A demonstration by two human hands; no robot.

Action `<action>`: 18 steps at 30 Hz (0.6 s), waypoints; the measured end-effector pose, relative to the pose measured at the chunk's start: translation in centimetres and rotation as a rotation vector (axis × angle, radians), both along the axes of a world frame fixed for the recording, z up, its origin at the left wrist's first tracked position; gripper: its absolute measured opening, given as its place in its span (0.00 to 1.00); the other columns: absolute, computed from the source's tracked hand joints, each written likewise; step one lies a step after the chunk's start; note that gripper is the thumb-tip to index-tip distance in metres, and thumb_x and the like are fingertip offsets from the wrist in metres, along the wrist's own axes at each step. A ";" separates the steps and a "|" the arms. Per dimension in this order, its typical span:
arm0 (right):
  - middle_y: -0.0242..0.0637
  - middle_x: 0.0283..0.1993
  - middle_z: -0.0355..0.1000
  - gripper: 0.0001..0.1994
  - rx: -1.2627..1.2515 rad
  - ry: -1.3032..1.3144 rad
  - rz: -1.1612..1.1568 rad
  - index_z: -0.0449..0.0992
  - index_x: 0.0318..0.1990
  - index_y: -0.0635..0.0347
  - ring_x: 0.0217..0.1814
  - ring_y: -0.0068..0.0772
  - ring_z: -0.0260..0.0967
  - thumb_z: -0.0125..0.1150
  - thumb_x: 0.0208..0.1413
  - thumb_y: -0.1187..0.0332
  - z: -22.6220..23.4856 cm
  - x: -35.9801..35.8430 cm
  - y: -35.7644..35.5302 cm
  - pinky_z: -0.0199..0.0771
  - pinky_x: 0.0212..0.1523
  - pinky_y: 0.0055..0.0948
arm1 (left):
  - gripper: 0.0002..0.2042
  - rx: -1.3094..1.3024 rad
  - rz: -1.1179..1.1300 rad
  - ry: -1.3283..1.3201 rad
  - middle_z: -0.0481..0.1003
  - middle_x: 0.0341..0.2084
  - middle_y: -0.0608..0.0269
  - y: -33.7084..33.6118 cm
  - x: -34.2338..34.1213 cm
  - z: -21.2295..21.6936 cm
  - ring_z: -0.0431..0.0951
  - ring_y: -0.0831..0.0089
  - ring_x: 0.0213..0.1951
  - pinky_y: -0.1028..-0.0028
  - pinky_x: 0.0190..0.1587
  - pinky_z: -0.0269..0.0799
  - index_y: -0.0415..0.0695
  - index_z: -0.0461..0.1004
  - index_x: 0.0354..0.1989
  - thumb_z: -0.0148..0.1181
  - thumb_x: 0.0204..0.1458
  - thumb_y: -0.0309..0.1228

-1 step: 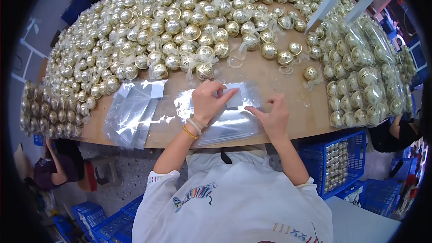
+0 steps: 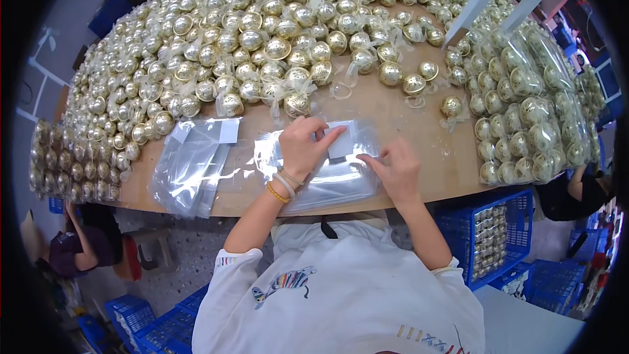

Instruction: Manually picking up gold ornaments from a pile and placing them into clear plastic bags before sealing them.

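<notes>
A stack of clear plastic bags (image 2: 341, 187) lies flat on the table in front of me, with a pale rectangular label (image 2: 341, 143) near its far edge. Resting over the left part of this stack is my left hand (image 2: 303, 147), its thumb stretched toward the label and apart from the curled fingers. At the stack's right edge, my right hand (image 2: 397, 165) points its thumb left onto the plastic, while the other fingers bend upward, away from the thumb. Neither hand visibly grips anything. Another pile of clear bags (image 2: 190, 170) sits to the left.
Many gold ball ornaments (image 2: 278, 48) with pale ribbons cover the table's far side. Packed clear trays of gold balls stand right (image 2: 524, 131) and left (image 2: 75, 164). White posts (image 2: 481, 3) rise at the far right. A blue crate (image 2: 485, 242) is below right; a person (image 2: 82, 242) sits left.
</notes>
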State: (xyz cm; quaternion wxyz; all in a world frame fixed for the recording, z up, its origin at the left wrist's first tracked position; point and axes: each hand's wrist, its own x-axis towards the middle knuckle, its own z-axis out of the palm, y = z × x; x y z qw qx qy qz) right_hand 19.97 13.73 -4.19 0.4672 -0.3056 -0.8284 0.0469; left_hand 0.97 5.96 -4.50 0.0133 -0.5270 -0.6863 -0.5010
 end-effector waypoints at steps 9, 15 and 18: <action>0.37 0.25 0.75 0.14 -0.506 -0.091 0.269 0.76 0.36 0.66 0.23 0.18 0.70 0.73 0.45 0.68 3.2 -0.3 -0.2 0.72 0.23 0.22 | 0.14 0.096 0.138 0.185 0.68 0.12 0.69 0.3 1.2 3.7 0.68 0.71 0.18 0.71 0.22 0.61 0.46 0.73 0.16 0.70 0.43 0.38; 0.41 0.48 0.75 0.18 -1.579 0.093 0.985 0.68 0.57 0.67 0.50 0.29 0.73 0.55 0.62 0.67 4.0 -0.4 0.5 0.72 0.54 0.27 | 0.14 0.153 0.155 0.290 0.68 0.13 0.70 -0.3 1.5 5.5 0.68 0.69 0.19 0.70 0.23 0.62 0.47 0.72 0.16 0.71 0.40 0.40; 0.40 0.51 0.73 0.23 -1.376 -0.320 1.137 0.62 0.63 0.65 0.60 0.32 0.66 0.50 0.65 0.62 4.5 -0.3 0.7 0.64 0.62 0.29 | 0.10 0.182 -0.078 0.303 0.72 0.16 0.68 -2.1 2.7 6.8 0.69 0.70 0.21 0.70 0.22 0.61 0.46 0.77 0.20 0.71 0.39 0.37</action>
